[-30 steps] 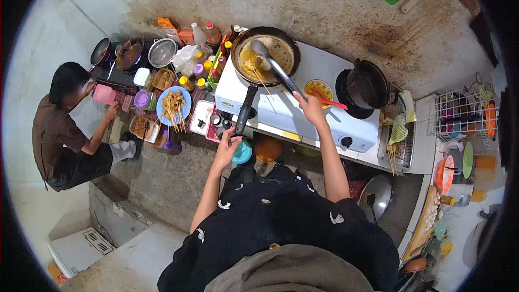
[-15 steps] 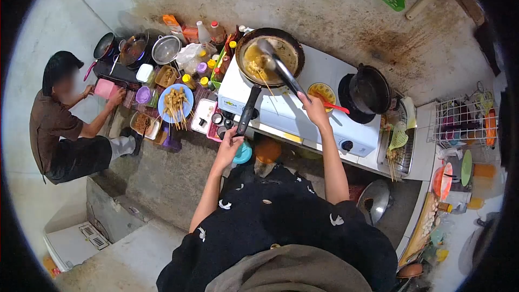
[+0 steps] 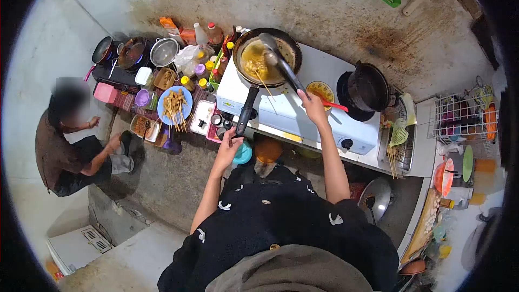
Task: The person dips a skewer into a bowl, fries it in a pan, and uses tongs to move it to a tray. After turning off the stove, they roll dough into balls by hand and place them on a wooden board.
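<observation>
My left hand is closed round the black handle of a frying pan on the white stove. The pan holds bubbling yellow liquid and skewers, whose sticks poke out over the near rim. My right hand grips a long dark utensil that looks like tongs; its blurred head is over the pan's inside. Just beyond my right hand stands a patterned bowl of yellow-orange contents, with a red-handled spoon resting in it.
A black wok sits on the right burner of the stove. Left of it are bottles and a blue plate of skewers. A co-worker crouches at far left. A draining tray stands at right.
The co-worker has let go of the pink box, leaving it on the low table, and drawn both hands back. The tongs' head has shifted slightly in the pan; my left hand stays on the handle.
</observation>
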Demonstrator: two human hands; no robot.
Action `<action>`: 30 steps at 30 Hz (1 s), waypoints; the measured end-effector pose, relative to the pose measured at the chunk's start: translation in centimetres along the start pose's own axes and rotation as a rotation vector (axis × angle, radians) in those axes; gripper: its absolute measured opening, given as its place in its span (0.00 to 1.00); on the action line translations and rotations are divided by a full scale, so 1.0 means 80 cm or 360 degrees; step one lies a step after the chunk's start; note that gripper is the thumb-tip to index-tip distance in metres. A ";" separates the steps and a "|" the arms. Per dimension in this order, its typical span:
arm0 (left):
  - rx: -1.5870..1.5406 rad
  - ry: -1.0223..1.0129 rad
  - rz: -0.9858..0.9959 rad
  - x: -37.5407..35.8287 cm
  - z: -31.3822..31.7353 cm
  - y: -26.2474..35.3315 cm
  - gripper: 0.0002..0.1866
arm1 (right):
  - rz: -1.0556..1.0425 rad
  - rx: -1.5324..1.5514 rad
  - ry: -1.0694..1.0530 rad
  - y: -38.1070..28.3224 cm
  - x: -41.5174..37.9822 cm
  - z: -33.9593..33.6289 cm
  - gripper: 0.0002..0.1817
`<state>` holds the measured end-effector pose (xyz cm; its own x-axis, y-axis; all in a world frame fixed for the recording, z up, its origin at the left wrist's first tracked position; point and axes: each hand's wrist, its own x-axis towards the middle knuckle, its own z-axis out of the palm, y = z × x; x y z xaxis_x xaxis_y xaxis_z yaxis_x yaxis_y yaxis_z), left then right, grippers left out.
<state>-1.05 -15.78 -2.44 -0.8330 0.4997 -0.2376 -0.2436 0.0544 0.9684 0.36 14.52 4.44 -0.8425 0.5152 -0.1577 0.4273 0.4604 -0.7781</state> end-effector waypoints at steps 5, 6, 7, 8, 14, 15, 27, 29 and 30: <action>0.0024 -0.0011 0.0004 -0.001 0.000 0.000 0.25 | 0.0006 -0.0213 -0.0091 0.002 0.000 -0.004 0.31; 0.0030 -0.0017 0.0002 -0.001 -0.001 0.001 0.26 | 0.0065 -0.0133 -0.0179 -0.002 -0.001 -0.005 0.32; 0.0034 -0.0022 -0.0003 -0.002 -0.001 0.001 0.26 | 0.0065 -0.0134 -0.0180 -0.007 -0.003 -0.006 0.32; 0.0032 -0.0020 -0.0005 -0.003 0.000 0.001 0.26 | 0.0046 -0.0177 -0.0098 -0.011 -0.008 -0.006 0.31; -0.0007 -0.0011 -0.0043 0.000 -0.002 -0.006 0.26 | -0.0046 -0.0047 -0.0043 0.000 -0.007 -0.002 0.32; 0.0017 -0.0006 -0.0027 0.000 -0.001 -0.005 0.26 | -0.0092 -0.0047 0.0073 -0.003 -0.010 -0.001 0.32; 0.0053 0.0029 -0.0120 -0.004 0.004 0.017 0.27 | 0.0037 -0.0135 -0.0161 -0.010 -0.011 -0.008 0.32; 0.0044 0.0016 -0.0081 -0.003 0.002 0.010 0.27 | 0.0033 -0.0193 -0.0012 -0.017 -0.015 -0.004 0.32; 0.0018 0.0028 -0.0089 -0.004 0.003 0.011 0.27 | 0.0032 -0.0250 0.0132 -0.020 -0.018 -0.003 0.32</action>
<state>-0.86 -15.66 -1.52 -0.8266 0.4806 -0.2929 -0.2847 0.0918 0.9542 0.99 13.24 6.09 -0.8062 0.5801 -0.1166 0.4951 0.5535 -0.6697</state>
